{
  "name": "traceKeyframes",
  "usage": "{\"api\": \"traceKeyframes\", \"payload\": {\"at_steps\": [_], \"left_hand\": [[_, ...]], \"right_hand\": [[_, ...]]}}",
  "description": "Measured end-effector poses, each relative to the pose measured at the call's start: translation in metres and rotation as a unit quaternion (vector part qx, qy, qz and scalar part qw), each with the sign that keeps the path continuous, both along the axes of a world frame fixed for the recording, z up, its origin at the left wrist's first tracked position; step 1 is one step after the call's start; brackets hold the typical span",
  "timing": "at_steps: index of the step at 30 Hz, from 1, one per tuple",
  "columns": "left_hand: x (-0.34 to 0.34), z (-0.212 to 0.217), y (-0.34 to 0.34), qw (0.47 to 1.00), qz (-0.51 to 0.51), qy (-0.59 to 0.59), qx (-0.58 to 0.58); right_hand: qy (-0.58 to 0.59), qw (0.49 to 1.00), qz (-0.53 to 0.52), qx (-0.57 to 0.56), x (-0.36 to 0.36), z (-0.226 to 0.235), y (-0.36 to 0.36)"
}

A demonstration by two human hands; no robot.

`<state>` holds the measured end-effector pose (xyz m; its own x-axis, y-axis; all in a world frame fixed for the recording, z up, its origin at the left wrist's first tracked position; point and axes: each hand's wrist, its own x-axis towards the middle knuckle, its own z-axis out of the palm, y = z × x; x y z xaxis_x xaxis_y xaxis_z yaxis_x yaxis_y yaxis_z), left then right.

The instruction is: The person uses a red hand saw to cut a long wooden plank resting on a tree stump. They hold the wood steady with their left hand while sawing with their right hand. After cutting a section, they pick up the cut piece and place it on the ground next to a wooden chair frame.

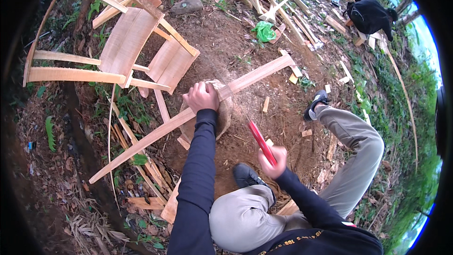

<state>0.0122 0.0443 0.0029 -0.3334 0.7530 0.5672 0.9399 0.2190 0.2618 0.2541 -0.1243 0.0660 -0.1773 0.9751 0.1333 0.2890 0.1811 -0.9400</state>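
Note:
A long plank [163, 134] lies slantwise across a round wood stump [222, 118], its far end wider and notched. My left hand [202, 97] is closed over the plank, pressing it against the stump. In my right hand [273, 160] is a red-handled saw [260, 139], gripped by its handle. Its thin blade, seen nearly edge-on, reaches up to the plank just right of my left hand; I cannot make out its teeth. Sawdust and small offcuts [265, 104] lie on the soil beside the stump.
Wooden chair frames [127, 38] with curved panels stand at the upper left. Loose wood strips [297, 23] lie at the top, near a green plastic bag [263, 31]. Another person in black [370, 16] bends over at the upper right. My shoes [247, 177] rest on the soil.

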Motion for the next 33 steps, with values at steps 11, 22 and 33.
{"api": "traceKeyframes", "payload": {"at_steps": [11, 22, 33], "left_hand": [[0.004, 0.007, 0.001, 0.999, -0.029, -0.024, -0.025], [0.009, 0.000, 0.006, 1.000, -0.010, -0.023, 0.009], [0.008, 0.001, 0.003, 0.998, -0.040, -0.036, 0.012]], "right_hand": [[0.001, 1.000, 0.003, -0.006, 0.017, -0.014, -0.012], [-0.044, 0.999, 0.017, -0.003, 0.053, 0.007, -0.058], [0.030, 1.000, -0.007, 0.004, -0.017, -0.024, 0.038]]}}
